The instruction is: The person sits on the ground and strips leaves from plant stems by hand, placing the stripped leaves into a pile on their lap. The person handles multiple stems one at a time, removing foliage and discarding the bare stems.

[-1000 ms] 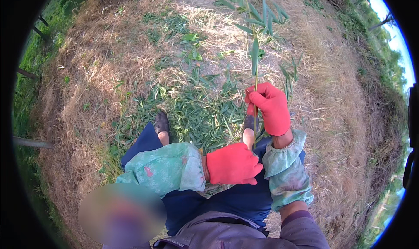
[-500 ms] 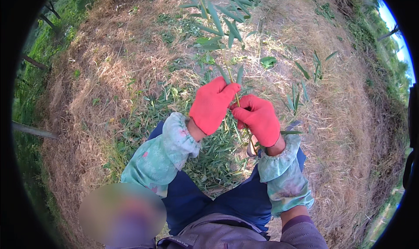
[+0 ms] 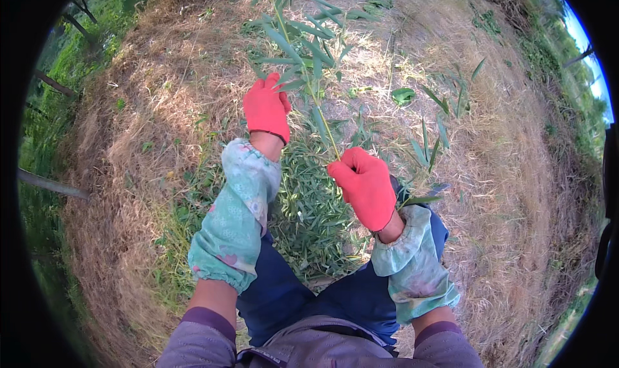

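The right hand in a bright red fabric glove [image 3: 364, 187] is closing thumb and fingers tightly around the lower end of a slender yellow-green stalk with long narrow leaves [image 3: 314, 97]. The left hand in a matching red glove [image 3: 265, 107] is reaching forward beside the leafy upper part, its fingers loosely bent; whether they are pinching a leaf, I cannot tell. Half a second ago both hands were meeting on the stem; now the left is moving up and away along it, so the right alone seems to be steadying the stalk, leaving the left free to work among the leaves. The stalk is slanting forward and left from the right hand, above the ground.

Green floral cloth oversleeves [image 3: 242, 226] are covering both forearms, above dark blue trousers [image 3: 351, 300]. Between the legs, loose green narrow leaves [image 3: 309, 207] are lying scattered, with pale dry straw-like grass [image 3: 509, 174] spreading around.
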The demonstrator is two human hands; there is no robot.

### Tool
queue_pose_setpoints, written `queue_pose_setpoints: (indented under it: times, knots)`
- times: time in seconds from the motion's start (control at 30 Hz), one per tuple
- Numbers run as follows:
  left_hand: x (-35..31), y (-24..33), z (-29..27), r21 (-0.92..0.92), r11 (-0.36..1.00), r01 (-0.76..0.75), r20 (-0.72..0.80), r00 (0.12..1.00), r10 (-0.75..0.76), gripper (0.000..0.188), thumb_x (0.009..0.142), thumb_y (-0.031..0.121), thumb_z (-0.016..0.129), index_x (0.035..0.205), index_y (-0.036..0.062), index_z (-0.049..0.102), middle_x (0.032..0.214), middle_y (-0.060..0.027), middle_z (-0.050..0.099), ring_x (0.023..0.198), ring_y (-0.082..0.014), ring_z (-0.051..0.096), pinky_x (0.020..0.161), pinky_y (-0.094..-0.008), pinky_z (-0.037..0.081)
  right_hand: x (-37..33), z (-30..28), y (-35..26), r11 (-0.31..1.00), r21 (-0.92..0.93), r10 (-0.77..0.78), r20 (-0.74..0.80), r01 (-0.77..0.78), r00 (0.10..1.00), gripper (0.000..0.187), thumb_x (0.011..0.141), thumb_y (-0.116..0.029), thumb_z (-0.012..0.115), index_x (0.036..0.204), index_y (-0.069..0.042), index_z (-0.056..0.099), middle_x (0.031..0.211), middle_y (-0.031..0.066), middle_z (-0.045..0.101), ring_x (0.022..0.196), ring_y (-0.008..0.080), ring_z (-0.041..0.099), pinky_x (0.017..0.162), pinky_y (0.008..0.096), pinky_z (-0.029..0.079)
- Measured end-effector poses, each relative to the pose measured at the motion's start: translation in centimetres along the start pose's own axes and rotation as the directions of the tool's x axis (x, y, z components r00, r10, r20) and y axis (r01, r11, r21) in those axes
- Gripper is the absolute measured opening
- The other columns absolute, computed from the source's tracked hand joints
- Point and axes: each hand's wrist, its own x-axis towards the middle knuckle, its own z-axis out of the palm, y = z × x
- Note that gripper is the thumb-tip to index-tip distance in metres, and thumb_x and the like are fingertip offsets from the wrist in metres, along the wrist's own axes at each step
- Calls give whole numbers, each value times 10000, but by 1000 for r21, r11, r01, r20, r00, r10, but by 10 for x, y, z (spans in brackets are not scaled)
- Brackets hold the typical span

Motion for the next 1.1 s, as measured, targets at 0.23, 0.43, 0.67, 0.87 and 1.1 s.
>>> queue_pose_setpoints:
  times: [0.23, 0.43, 0.67, 0.87, 1.1]
  knots:
    - [-51, 26, 5, 225, 918, 326, 700, 601, -385, 352, 972, 262, 578, 1176, -18, 643, 841, -51, 650, 780, -141, 609, 739, -306, 477, 5, -34, -14, 916, 352, 138, 176, -194, 975, 209, 928, -196, 630, 847, -4, 638, 658, 37, 594, 479, 99, 511, 451, 245, 356]
    - [-50, 37, 2, 337, 918, 208, 785, 476, -396, 302, 949, 252, 592, 1093, -4, 665, 822, -40, 642, 739, -129, 588, 663, -284, 457, 4, -45, -7, 903, 357, 165, 224, -239, 960, 225, 927, -216, 644, 849, -4, 639, 663, 38, 603, 458, 99, 491, 444, 247, 350]
    - [-59, 17, 8, 274, 863, 424, 700, 528, -481, 194, 958, 199, 608, 1015, 16, 641, 791, -18, 600, 691, -109, 548, 604, -246, 412, 3, -46, -10, 925, 285, 199, 197, -250, 960, 207, 919, -196, 659, 829, -12, 632, 663, 33, 603, 466, 96, 506, 440, 247, 355]
    - [-65, 4, 12, 168, 904, 394, 555, 720, -417, 175, 938, 210, 670, 865, 53, 649, 746, -2, 598, 642, -113, 553, 589, -282, 420, 9, -34, -8, 936, 230, 246, 121, -268, 962, 199, 902, -190, 678, 816, -19, 625, 657, 28, 598, 490, 98, 528, 458, 256, 386]
    - [-6, 7, -11, 502, 806, -314, 230, 947, 225, 201, 898, 177, 661, 1033, 30, 691, 771, -65, 661, 651, -153, 621, 645, -315, 496, -8, 5, 13, 986, -164, -38, -54, 29, 998, 230, 882, -190, 719, 841, 18, 632, 658, 79, 596, 586, 144, 579, 567, 345, 460]
